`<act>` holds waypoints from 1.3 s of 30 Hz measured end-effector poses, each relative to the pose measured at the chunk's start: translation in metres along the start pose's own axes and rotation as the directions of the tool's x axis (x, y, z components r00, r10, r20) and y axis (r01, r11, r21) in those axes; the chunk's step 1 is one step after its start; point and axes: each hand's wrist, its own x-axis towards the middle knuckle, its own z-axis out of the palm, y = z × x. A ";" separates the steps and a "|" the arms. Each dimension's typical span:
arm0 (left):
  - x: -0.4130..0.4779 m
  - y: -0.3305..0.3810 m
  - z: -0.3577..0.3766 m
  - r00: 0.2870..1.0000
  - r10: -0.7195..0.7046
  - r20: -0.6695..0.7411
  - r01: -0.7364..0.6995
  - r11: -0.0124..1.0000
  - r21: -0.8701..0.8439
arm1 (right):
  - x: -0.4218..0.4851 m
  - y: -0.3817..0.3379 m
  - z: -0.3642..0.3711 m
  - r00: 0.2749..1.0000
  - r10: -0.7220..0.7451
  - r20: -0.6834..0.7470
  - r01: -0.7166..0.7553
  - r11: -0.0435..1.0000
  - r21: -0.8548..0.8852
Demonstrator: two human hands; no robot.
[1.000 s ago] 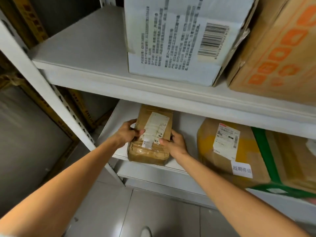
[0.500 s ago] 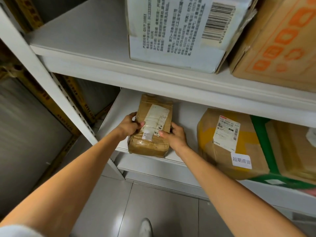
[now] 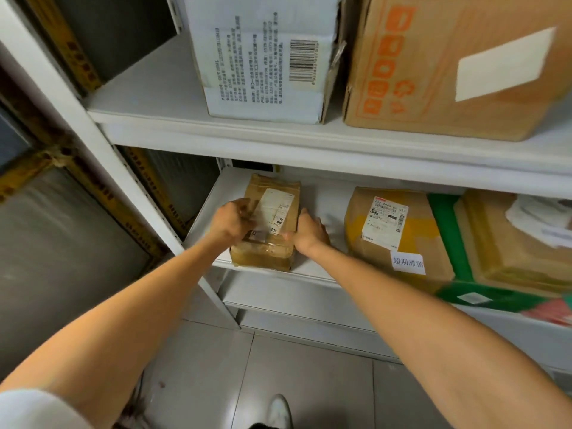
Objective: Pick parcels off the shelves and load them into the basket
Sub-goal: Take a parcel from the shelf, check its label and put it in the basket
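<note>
- Found small brown parcel (image 3: 269, 255) at front-left edge of lower shelf (image 3: 325, 205), squeezed between both hands.
- Curled left hand (image 3: 230, 222) fingers over its top; couldn't tell right hand (image 3: 309, 232) grip, too blurry.
- Could've slipped on glossy tape (image 3: 266, 246), dropped to floor (image 3: 278, 366).

Taped parcel (image 3: 269, 252) on lower shelf (image 3: 322, 199), left hand (image 3: 230, 224) and right hand (image 3: 309, 232) gripping its sides

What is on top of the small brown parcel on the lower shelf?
A white label and glossy tape sit on the small brown parcel. The left hand grips over its left edge, hiding the top beneath it; the right hand holds its right side.
</note>
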 end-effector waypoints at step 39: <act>-0.108 0.196 0.106 0.959 0.150 0.240 -0.214 0.939 0.269 | -0.107 0.174 -0.172 1.000 0.024 0.014 -0.023 0.996 -0.091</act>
